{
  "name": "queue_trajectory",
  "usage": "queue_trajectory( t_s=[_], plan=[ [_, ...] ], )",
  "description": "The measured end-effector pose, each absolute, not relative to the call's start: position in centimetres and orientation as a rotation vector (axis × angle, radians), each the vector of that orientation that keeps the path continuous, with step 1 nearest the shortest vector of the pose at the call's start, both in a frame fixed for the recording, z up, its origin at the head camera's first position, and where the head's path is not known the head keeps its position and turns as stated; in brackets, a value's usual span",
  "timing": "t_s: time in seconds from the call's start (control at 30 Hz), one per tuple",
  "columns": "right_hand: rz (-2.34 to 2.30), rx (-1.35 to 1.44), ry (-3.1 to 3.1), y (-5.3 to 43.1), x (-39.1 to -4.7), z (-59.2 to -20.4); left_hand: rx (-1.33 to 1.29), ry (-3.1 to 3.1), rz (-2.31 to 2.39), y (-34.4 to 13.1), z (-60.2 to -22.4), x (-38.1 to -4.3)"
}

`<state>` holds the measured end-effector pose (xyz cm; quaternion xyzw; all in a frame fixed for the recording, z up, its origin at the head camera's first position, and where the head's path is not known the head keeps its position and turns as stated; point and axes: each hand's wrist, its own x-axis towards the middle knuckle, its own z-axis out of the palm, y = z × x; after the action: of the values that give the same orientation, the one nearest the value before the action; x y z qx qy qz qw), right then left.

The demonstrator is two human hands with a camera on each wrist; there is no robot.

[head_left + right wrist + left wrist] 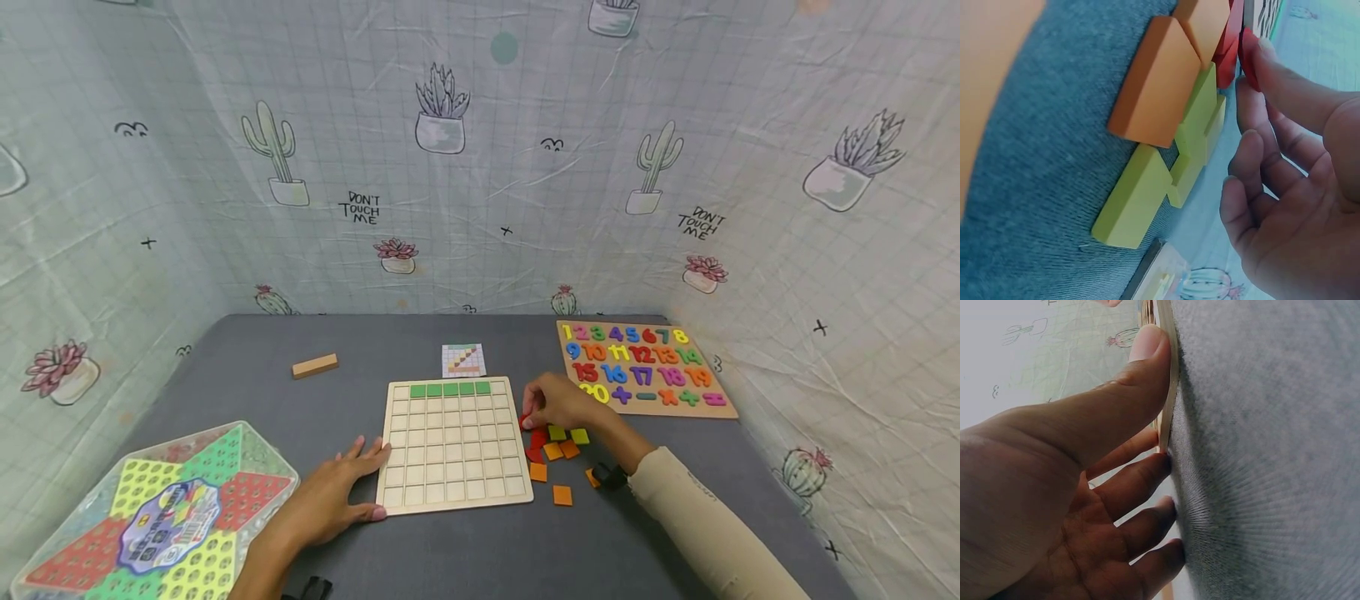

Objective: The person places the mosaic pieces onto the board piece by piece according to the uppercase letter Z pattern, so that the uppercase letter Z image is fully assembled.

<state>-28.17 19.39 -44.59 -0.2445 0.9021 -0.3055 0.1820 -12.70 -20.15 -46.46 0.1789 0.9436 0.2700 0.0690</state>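
Observation:
A light wooden grid board [456, 446] lies in the middle of the table, with several green square tiles [450, 389] along its far row. My left hand [326, 504] rests at the board's left edge, fingers spread. In the left wrist view its thumb touches the board's side [1169, 381]. Just off the board's right edge, my right hand [562, 402] pinches a red tile [1248, 59] between thumb and fingers. Below that hand lie more red tiles [538, 437], yellow-green tiles [1132, 197] and orange tiles [1155, 81], loosely grouped.
Behind the board lies a small printed pattern card [463, 360]. A number puzzle board [645, 367] is at the back right, a wooden block [315, 366] at the back left. A clear-lidded star-patterned game box [161, 517] sits front left. Patterned cloth [480, 208] hangs around the table.

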Motion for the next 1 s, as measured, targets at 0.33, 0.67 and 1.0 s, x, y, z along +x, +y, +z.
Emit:
queue_trajectory(
  t_s=[0.33, 0.67, 1.0],
  plan=[
    [-0.968, -0.691, 2.626, 18.7, -28.5, -44.6, 0.543, 2.845, 0.804, -20.1, -46.3, -12.8],
    [-0.987, -0.67, 2.678, 15.7, -29.0, -45.5, 0.524, 2.847, 0.814, -20.0, -46.5, -12.6],
    [-0.957, -0.7, 2.695, 13.0, -29.8, -45.6, 0.53, 2.852, 0.815, -20.1, -46.6, -12.6]
  ],
)
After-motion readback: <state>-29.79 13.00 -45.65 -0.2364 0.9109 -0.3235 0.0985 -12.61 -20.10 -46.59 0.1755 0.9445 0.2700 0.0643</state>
